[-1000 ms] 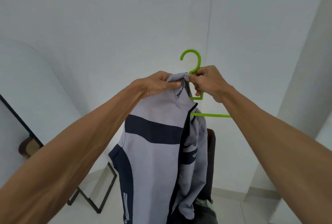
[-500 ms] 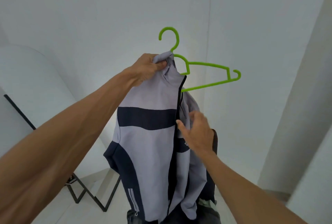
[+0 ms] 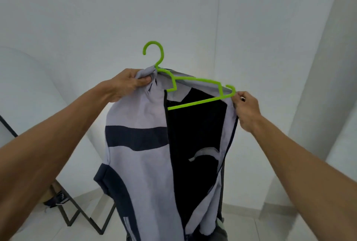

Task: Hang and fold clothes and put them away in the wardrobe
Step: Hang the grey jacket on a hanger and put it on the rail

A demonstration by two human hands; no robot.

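A lilac-grey zip jacket (image 3: 146, 163) with dark navy bands hangs open in front of me on a bright green plastic hanger (image 3: 195, 80). The dark lining shows on its right half. My left hand (image 3: 127, 84) grips the bunched collar just under the hanger's hook. My right hand (image 3: 246, 109) pinches the jacket's right shoulder fabric at the hanger's right tip. The hanger's left arm is hidden inside the jacket.
White walls meet in a corner straight ahead, with a white pillar (image 3: 320, 86) at the right. A black metal frame (image 3: 81, 213) stands on the pale floor at lower left, with shoes (image 3: 58, 199) beside it. More clothing (image 3: 220, 231) lies below the jacket.
My right hand has left the jacket's front and risen to the right shoulder at the hanger's tip. The right front now spreads open, showing the dark lining. My left hand keeps hold of the collar.
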